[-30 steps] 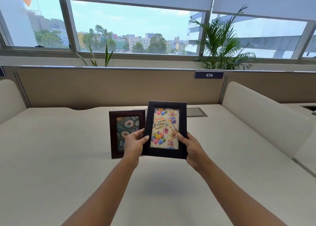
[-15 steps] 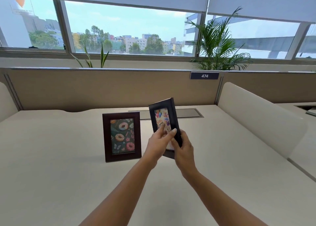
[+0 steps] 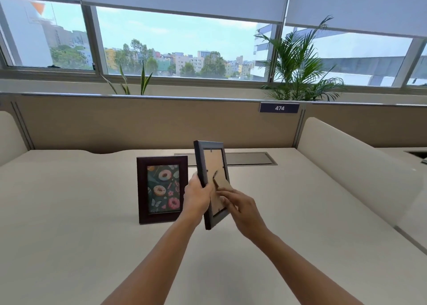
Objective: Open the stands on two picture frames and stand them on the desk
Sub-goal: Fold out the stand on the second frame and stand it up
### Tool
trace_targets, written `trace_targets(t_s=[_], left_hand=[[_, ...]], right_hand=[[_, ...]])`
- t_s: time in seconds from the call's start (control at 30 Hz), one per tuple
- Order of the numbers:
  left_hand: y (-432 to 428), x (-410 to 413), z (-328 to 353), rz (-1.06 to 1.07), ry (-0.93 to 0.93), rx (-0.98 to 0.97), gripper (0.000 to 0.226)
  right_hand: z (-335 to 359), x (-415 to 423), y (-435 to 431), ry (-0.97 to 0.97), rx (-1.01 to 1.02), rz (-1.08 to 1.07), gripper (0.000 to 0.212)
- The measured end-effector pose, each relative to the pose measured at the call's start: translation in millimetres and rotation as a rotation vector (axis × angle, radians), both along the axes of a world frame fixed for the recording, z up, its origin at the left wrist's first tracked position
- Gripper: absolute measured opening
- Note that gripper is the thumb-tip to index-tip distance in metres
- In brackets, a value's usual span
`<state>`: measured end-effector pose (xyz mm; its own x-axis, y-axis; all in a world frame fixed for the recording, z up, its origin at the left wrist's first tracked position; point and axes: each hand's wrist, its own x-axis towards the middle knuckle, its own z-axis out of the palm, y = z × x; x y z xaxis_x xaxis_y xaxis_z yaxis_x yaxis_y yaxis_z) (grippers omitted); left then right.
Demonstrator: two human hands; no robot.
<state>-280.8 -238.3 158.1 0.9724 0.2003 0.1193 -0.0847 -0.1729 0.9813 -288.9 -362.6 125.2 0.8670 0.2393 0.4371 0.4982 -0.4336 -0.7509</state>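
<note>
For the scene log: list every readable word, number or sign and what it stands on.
"474": white digits on the dark plate on the partition.
Building sign outside the left window, orange logo with lettering: too blurred to read.
Donut frame: pictures only, no text.
Held frame: back faces the camera, no text visible.

Bright window (image 3: 175,48) daylight — sharp (edges bowed)

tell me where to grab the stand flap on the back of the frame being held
Pinch the stand flap at its free lower edge, coming from the right, where the right hand is. The back faces the camera, and the left hand grips the held frame by its left edge.
</note>
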Motion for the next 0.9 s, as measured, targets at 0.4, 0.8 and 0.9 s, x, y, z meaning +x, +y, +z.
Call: trace_targets(t_s=[0.4,0.8,0.9], left_hand=[[10,-1,-14,-0.052,-0.016,0.113,0.042],[10,3,-16,0.015,-0.126,0.37,0.033],[8,2,-17,0.052,-0.181,0.489,0.036]], right_hand=[[-8,27,-16,-0.015,-0.164,-0.168,0.059],[-5,43,-25,-0.058,-0.262,-0.122,0.057],[-3,45,-28,-0.033,-0.286,-0.112,0.055]])
